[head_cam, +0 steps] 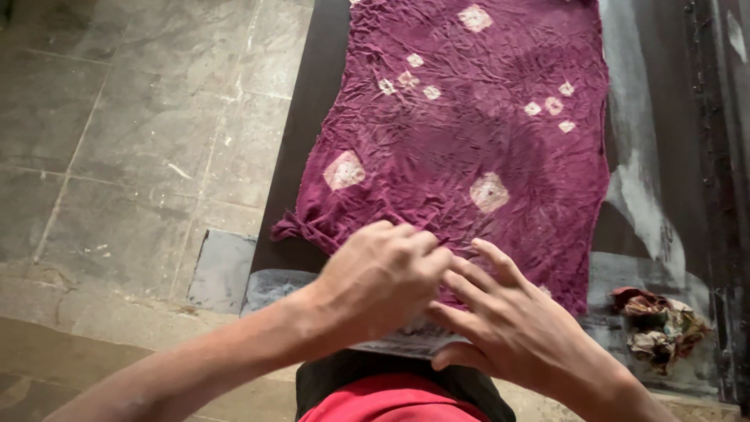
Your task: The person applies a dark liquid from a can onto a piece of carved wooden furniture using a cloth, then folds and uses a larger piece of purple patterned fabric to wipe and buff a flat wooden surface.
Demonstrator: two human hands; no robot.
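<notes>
Both hands — left hand (383,273), right hand (508,324) — hide maroon cloth (469,141) edge.

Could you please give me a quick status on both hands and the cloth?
Left hand curled, fingers bunched on near edge of maroon cloth. Right hand flat, fingers spread on same edge. Cloth crumpled, spread on dark board. Crumpled rag off right, clear.

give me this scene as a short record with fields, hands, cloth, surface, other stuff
left hand: left hand curled, fingertips pinching the near edge of the cloth
right hand: right hand flat, fingers spread on the same edge
cloth: crinkled maroon tie-dye cloth with pale diamond spots, spread out flat
surface: dark board with whitish smears
other: crumpled multicoloured rag bundle right of the hands; grey stone floor tiles on the left
</notes>
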